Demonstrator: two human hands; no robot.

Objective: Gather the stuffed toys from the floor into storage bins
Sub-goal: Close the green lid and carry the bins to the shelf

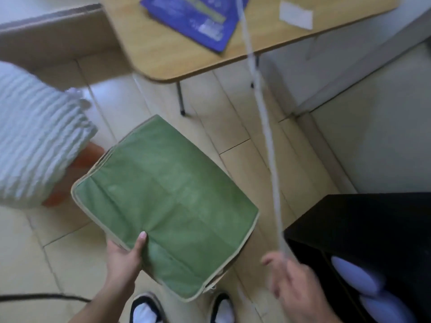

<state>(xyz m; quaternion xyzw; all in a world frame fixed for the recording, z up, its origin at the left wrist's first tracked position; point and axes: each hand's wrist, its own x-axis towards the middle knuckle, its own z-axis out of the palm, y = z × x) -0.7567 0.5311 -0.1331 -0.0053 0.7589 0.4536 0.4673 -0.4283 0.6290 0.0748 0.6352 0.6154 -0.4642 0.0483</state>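
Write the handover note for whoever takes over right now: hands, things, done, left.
Left hand grips the near edge of the green folded bin, thumb on top, holding it flat above the floor.
Right hand is blurred, fingers loose, at a white cord; whether it holds the cord I cannot tell.
A black bin stands to the right with lilac stuffed toys showing inside.
A white ribbed plush lies on the floor to the left.
Done: some toys are in the black bin.
Left: open the green bin and put the white plush in.
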